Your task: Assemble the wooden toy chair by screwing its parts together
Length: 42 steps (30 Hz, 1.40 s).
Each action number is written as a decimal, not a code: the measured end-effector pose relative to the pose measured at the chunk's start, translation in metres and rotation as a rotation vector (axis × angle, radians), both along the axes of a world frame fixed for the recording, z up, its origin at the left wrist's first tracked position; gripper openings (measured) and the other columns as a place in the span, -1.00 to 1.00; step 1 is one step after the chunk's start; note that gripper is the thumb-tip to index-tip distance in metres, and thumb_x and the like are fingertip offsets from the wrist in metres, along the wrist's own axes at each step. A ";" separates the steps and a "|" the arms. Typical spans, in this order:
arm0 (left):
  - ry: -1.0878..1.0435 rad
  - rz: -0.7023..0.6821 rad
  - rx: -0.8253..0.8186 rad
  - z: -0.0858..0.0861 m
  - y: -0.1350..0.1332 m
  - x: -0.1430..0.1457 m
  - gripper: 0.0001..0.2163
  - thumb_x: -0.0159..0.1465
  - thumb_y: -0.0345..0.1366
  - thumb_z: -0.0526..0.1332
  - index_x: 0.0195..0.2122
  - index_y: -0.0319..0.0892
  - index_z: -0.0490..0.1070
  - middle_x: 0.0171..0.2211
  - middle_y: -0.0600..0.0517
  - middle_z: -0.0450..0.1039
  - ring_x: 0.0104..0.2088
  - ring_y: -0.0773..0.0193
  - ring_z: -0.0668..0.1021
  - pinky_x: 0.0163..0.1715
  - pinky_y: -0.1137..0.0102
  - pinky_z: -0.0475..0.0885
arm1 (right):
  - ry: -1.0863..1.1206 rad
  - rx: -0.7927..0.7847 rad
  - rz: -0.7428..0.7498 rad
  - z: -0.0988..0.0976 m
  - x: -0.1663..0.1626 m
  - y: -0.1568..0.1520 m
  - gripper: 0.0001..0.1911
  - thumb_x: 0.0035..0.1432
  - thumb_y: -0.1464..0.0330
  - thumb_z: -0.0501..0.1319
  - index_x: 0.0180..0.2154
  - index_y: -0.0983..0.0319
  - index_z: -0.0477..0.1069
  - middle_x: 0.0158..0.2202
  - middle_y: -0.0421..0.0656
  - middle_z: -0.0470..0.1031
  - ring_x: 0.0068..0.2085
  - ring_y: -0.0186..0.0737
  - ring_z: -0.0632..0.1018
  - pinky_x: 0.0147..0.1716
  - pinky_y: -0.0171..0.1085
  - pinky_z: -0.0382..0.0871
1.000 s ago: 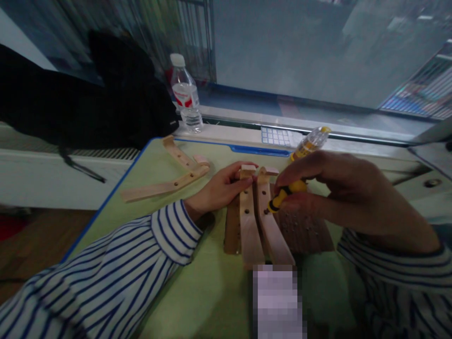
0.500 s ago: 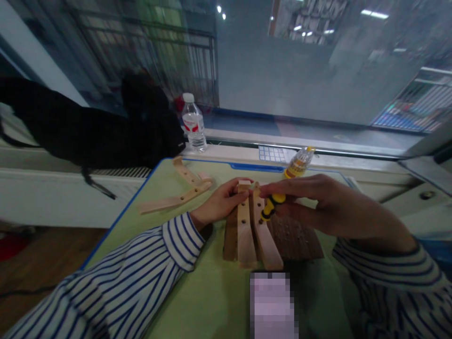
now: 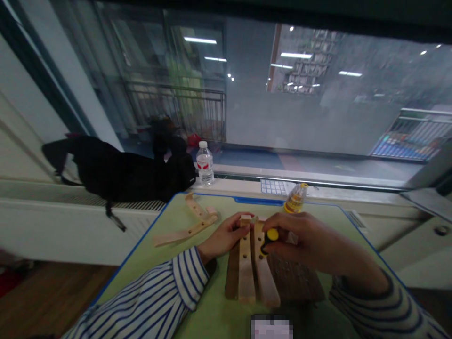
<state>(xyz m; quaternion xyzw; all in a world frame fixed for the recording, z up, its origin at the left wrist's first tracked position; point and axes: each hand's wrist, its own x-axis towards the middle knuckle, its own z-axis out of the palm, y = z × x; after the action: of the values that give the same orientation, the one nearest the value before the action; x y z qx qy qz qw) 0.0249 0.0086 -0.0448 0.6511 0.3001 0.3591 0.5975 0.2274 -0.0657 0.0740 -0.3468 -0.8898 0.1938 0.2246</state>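
Two pale wooden slats with holes [image 3: 247, 263] lie side by side on a darker wooden board [image 3: 296, 285] on the green table [image 3: 158, 263]. My left hand [image 3: 222, 238] is curled around the far end of the left slat. My right hand [image 3: 303, 240] is closed around a yellow and black screwdriver [image 3: 269, 238], whose tip rests on the right slat. Both arms wear blue and white striped sleeves.
A second pair of joined wooden slats [image 3: 190, 223] lies at the table's far left. A small yellow bottle [image 3: 295, 198] stands at the far edge. On the window ledge rest a water bottle [image 3: 205, 164] and a black bag [image 3: 123, 172]. A blurred patch [image 3: 271, 328] covers the near edge.
The camera has tilted up, so more window shows and the table sits lower. My right hand has turned the screwdriver more upright on the slat. My left hand stays on the slat's end.
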 end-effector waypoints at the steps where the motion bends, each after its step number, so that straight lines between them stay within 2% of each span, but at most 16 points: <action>1: -0.001 -0.001 0.001 0.001 0.000 0.000 -0.63 0.21 -0.14 0.24 -0.01 -0.18 0.32 -0.19 0.00 0.45 -0.17 0.22 0.47 -0.14 0.34 0.37 | 0.008 0.019 0.010 0.000 -0.001 0.000 -0.76 0.20 0.32 0.20 -0.08 0.19 0.38 -0.31 -0.18 0.50 -0.36 -0.33 0.48 -0.36 -0.33 0.33; 8: -0.008 0.005 0.004 0.001 0.000 -0.002 -0.65 0.21 -0.15 0.24 -0.01 -0.15 0.34 -0.20 0.00 0.47 -0.17 0.18 0.48 -0.13 0.32 0.35 | 0.001 0.029 0.054 0.004 -0.002 0.001 -0.72 0.26 0.29 0.14 0.00 0.13 0.39 -0.27 -0.16 0.51 -0.27 -0.29 0.50 -0.27 -0.29 0.37; 11: -0.016 -0.009 -0.009 0.000 0.001 -0.003 -0.67 0.21 -0.16 0.24 -0.01 -0.11 0.34 -0.23 0.03 0.47 -0.14 0.16 0.47 -0.11 0.31 0.34 | 0.029 0.016 0.071 0.007 -0.002 -0.002 -0.62 0.26 0.38 0.10 0.11 0.14 0.30 -0.09 -0.09 0.50 -0.09 -0.22 0.51 -0.10 -0.23 0.38; 14: -0.043 -0.001 -0.024 0.000 0.000 -0.003 -0.67 0.18 -0.16 0.27 -0.05 -0.12 0.36 -0.19 0.02 0.47 -0.10 0.14 0.46 -0.08 0.30 0.32 | 0.039 0.007 0.109 0.011 -0.003 -0.005 -0.55 0.24 0.48 0.05 0.15 0.14 0.25 0.05 -0.09 0.45 0.06 -0.23 0.45 0.06 -0.22 0.29; 16: -0.034 0.016 -0.031 0.002 0.000 -0.002 -0.66 0.17 -0.15 0.28 -0.06 -0.13 0.36 -0.18 0.01 0.47 -0.11 0.14 0.45 -0.06 0.29 0.31 | 0.032 -0.013 0.133 0.014 -0.005 -0.006 -0.52 0.22 0.53 0.04 0.15 0.12 0.25 0.03 -0.12 0.46 0.05 -0.25 0.46 0.05 -0.23 0.30; 19: -0.017 0.030 -0.048 0.003 -0.001 -0.001 -0.65 0.16 -0.13 0.28 -0.07 -0.13 0.36 -0.18 0.01 0.47 -0.11 0.14 0.46 -0.06 0.27 0.31 | 0.021 -0.035 0.129 0.015 -0.006 -0.007 -0.55 0.20 0.54 0.07 0.09 0.10 0.31 -0.08 -0.17 0.52 -0.07 -0.28 0.51 -0.07 -0.27 0.35; 24: 0.001 0.005 -0.084 0.002 0.000 -0.001 -0.62 0.16 -0.12 0.28 -0.03 -0.14 0.34 -0.20 0.00 0.48 -0.15 0.15 0.48 -0.11 0.29 0.35 | 0.002 -0.015 0.015 0.010 -0.004 -0.006 -0.75 0.19 0.41 0.17 -0.07 0.14 0.40 -0.26 -0.19 0.52 -0.32 -0.32 0.51 -0.32 -0.33 0.35; 27: 0.016 0.002 -0.087 0.002 0.000 -0.001 -0.60 0.17 -0.10 0.27 -0.02 -0.14 0.34 -0.22 0.01 0.48 -0.18 0.16 0.49 -0.15 0.30 0.36 | -0.042 0.015 -0.070 0.006 -0.001 -0.006 -0.87 0.17 0.33 0.20 -0.21 0.19 0.39 -0.34 -0.20 0.48 -0.37 -0.32 0.47 -0.39 -0.33 0.30; 30: 0.001 0.002 -0.088 0.004 -0.001 -0.001 -0.60 0.18 -0.10 0.26 -0.02 -0.17 0.33 -0.20 0.00 0.47 -0.17 0.17 0.48 -0.13 0.31 0.35 | -0.064 0.070 -0.106 0.002 0.002 -0.004 -0.88 0.15 0.30 0.22 -0.29 0.21 0.35 -0.38 -0.21 0.43 -0.40 -0.33 0.42 -0.45 -0.34 0.24; 34: 0.006 -0.002 -0.037 0.006 -0.001 0.000 -0.62 0.19 -0.12 0.25 -0.03 -0.18 0.33 -0.18 -0.01 0.46 -0.12 0.16 0.47 -0.10 0.30 0.34 | -0.034 0.085 -0.073 0.002 0.003 -0.001 -0.83 0.17 0.30 0.22 -0.17 0.18 0.38 -0.32 -0.20 0.43 -0.34 -0.31 0.44 -0.37 -0.32 0.28; 39: 0.026 0.003 -0.020 0.005 0.000 -0.001 -0.64 0.21 -0.13 0.24 -0.02 -0.15 0.33 -0.17 0.00 0.47 -0.11 0.16 0.47 -0.10 0.31 0.34 | -0.039 0.040 0.009 0.003 -0.001 0.002 -0.77 0.26 0.26 0.13 -0.08 0.12 0.44 -0.30 -0.18 0.43 -0.28 -0.30 0.48 -0.28 -0.30 0.33; 42: -0.001 -0.011 0.003 0.003 0.001 -0.001 -0.65 0.21 -0.13 0.24 -0.03 -0.16 0.34 -0.17 -0.01 0.47 -0.10 0.16 0.46 -0.09 0.32 0.34 | 0.008 0.036 0.043 0.002 -0.004 0.002 -0.68 0.28 0.31 0.10 0.06 0.13 0.36 -0.18 -0.12 0.48 -0.18 -0.26 0.50 -0.18 -0.26 0.37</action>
<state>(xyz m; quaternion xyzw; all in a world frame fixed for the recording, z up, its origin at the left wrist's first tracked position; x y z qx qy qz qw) 0.0241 0.0093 -0.0420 0.6536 0.2957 0.3566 0.5985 0.2238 -0.0637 0.0764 -0.3226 -0.8996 0.1838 0.2301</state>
